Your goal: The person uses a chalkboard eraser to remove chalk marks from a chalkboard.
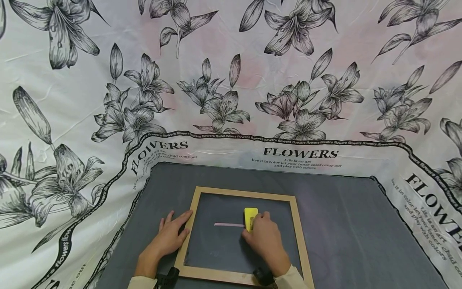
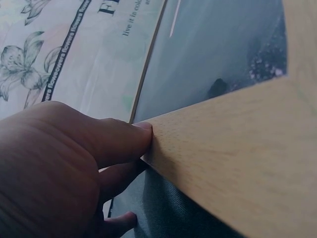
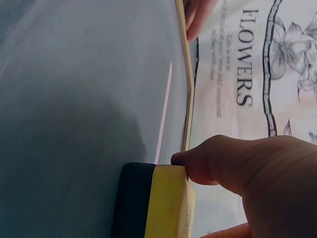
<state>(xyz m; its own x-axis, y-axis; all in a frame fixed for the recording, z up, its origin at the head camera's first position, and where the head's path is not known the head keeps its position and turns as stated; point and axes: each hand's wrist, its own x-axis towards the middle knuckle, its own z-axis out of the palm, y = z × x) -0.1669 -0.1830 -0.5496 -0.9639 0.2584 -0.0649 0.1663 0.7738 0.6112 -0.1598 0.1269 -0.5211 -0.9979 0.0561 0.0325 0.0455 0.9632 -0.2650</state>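
Observation:
A small blackboard [image 1: 213,249] with a pale wooden frame [image 1: 245,195] lies on the dark grey tabletop covering. My right hand [image 1: 268,239] grips a yellow board eraser [image 1: 250,216] against the board. Its dark pad [image 3: 133,198] faces the board in the right wrist view, with my thumb on the yellow side. A thin pink chalk line [image 1: 228,224] runs across the board and ends at the eraser. My left hand [image 1: 167,237] rests along the frame's left side, fingers spread and fairly straight. In the left wrist view, its thumb [image 2: 131,141] touches the frame's outer edge.
Around the dark grey area [image 1: 346,233] runs a white border printed with "FLOWERS" lettering [image 1: 300,153]. Beyond it, a white cloth with black lily drawings [image 1: 225,110] fills the background. A black wrist strap [image 1: 169,277] sits at the left wrist.

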